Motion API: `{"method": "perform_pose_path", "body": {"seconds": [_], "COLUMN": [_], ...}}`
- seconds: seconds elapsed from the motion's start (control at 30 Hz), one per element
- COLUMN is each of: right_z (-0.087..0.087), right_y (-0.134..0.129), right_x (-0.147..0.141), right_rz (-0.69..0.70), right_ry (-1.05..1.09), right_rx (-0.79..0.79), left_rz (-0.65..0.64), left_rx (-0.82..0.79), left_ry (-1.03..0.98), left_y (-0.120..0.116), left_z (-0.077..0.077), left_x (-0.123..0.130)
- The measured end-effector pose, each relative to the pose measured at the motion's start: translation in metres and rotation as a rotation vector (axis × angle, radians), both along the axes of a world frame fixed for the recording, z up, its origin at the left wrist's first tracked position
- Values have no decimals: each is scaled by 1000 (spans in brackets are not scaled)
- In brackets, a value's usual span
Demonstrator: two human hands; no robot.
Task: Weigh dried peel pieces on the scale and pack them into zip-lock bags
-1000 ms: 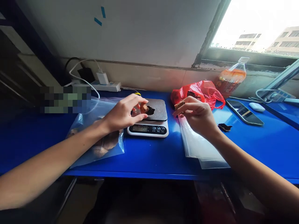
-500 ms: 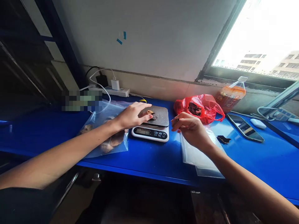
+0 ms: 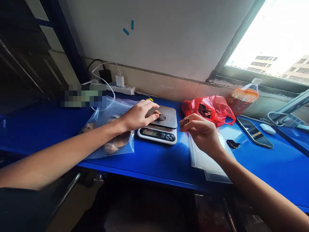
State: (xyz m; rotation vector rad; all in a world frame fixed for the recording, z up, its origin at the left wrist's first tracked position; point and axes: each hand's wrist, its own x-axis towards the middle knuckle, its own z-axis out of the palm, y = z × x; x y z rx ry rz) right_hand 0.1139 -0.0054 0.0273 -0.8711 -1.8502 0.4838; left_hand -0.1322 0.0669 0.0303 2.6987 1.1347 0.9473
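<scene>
Reaching in from the lower left across a blue desk (image 3: 154,164), a bare left hand (image 3: 138,116) curves over the metal platform of a white digital kitchen scale (image 3: 171,137). Its thumb and forefinger stand apart, with the thumb right at a small tan-brown piece (image 3: 157,112) on the platform; whether the hidden fingers grip that piece, I cannot tell. Beside it on the platform lies a dark, rough-textured piece (image 3: 162,118). The scale's display is lit, its digits too blurred to read. Under the left forearm, a clear plastic bag (image 3: 102,112) holds several large, rounded brown pieces (image 3: 111,148). The right hand (image 3: 202,129) hangs just right of the scale, fingers bent and bunched toward the thumb; a small dark mark shows among them, but I cannot tell whether they hold anything. Behind this hand, a red plastic bag (image 3: 218,111) gapes toward the viewer, showing dark brown flakes (image 3: 204,110) inside. Beneath the right hand and wrist, flat clear bags (image 3: 200,158) lie on the desk. Farther right are a curled dark scrap (image 3: 233,143), a phone (image 3: 255,132) and a small white case (image 3: 267,129). Near the window, a clear-necked bottle (image 3: 243,96) bears orange colouring.
</scene>
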Motion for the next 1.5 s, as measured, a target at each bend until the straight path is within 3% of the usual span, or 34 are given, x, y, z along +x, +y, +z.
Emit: {"method": "perform_pose_path", "body": {"seconds": [0.4,0.67,1.0,1.23,1.5], "right_z": [4,-4,-5,4,7], "right_y": [0,13,7,-2,-11], "right_x": [4,8,5,-1,-3], "right_rz": [39,-94,9,-44,-51], "right_ry": [-22,-19,-36,-138,-159], "right_rx": [-18,-83,-176,51,125], "left_rz": [-34,-34,-70,-89,-148], "left_rx": [8,34,104,105,105], "left_ry": [-5,-24,-54,-55,-97], "left_y": [0,-3,-5,-7,-19], "left_z": [-2,0,1,2,10], "left_x": [1,1,1,0,0]}}
